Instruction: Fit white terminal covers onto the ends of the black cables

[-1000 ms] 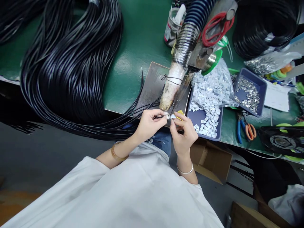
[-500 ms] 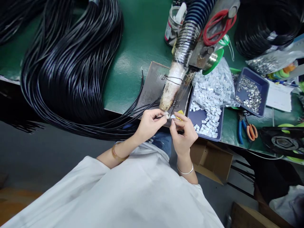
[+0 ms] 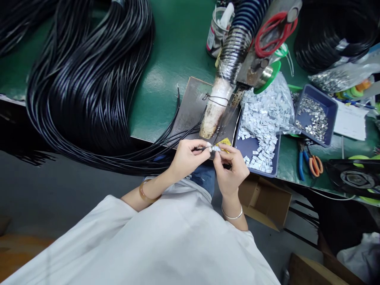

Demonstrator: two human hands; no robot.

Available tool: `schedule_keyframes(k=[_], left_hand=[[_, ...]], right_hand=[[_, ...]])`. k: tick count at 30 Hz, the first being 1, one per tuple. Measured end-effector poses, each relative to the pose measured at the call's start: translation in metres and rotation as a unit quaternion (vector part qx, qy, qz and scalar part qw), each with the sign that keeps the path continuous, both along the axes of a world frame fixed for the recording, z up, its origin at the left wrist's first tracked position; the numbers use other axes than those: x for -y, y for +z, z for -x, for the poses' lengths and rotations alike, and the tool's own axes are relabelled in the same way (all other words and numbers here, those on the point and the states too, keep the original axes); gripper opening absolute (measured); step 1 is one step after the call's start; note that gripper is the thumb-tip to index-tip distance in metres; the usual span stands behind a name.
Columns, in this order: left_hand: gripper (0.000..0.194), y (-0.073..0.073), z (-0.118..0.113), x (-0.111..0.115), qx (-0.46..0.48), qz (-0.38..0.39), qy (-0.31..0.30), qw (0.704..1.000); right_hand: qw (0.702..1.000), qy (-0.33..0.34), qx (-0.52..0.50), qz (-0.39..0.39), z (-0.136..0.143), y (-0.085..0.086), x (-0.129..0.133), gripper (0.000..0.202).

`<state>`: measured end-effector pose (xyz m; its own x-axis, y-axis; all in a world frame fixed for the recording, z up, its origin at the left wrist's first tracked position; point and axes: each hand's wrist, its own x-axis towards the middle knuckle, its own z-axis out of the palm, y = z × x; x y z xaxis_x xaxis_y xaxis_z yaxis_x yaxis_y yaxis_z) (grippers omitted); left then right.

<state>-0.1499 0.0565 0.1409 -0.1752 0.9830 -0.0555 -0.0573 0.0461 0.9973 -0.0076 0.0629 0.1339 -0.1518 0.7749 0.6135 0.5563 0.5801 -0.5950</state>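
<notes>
My left hand (image 3: 186,159) pinches the end of a thin black cable (image 3: 166,143) at the front edge of the green bench. My right hand (image 3: 230,170) meets it fingertip to fingertip and grips a small silver-white connector (image 3: 215,148) at the cable's tip. Both hands sit just below the dirty white nozzle of a corrugated hose (image 3: 219,101), over a dark metal plate (image 3: 190,105). The cable runs left into a big bundle of black cables (image 3: 86,87).
A blue tray (image 3: 252,144) and a clear bag of small white parts (image 3: 264,113) lie right of my hands. Further right stand a smaller blue bin of metal clips (image 3: 316,116), pliers (image 3: 307,162) and a black fan (image 3: 353,176). A cardboard box (image 3: 264,200) sits below the bench.
My right hand's fingers have closed a little tighter around the connector and shifted slightly down. The left hand keeps its hold on the cable end.
</notes>
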Motion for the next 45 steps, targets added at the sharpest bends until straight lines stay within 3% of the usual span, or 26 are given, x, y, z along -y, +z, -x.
schedule_keyframes(k=[11,16,23,29,36,45], left_hand=[[0.016,0.003,0.003,0.001,-0.09,-0.073,0.014,0.993],[0.015,-0.001,0.004,0.003,-0.063,-0.016,-0.007,0.998],[0.012,0.0,0.004,0.002,-0.019,0.004,-0.023,1.0],[0.012,0.0,0.004,0.002,0.0,0.007,-0.021,1.0],[0.013,0.002,0.005,0.002,-0.041,-0.036,0.0,0.999],[0.013,-0.003,0.009,0.002,0.033,0.002,-0.064,0.997]], right_hand=[[1.0,-0.002,0.003,-0.014,0.004,0.005,-0.002,0.012],[0.999,0.005,0.015,-0.032,0.001,-0.001,0.0,0.015],[0.999,0.005,0.028,-0.042,-0.001,-0.002,0.0,0.016],[0.999,0.011,0.019,-0.026,-0.001,-0.001,-0.002,0.013],[1.0,0.001,0.014,-0.024,0.003,0.004,-0.005,0.009],[0.994,0.031,0.044,-0.096,-0.003,-0.006,-0.002,0.022]])
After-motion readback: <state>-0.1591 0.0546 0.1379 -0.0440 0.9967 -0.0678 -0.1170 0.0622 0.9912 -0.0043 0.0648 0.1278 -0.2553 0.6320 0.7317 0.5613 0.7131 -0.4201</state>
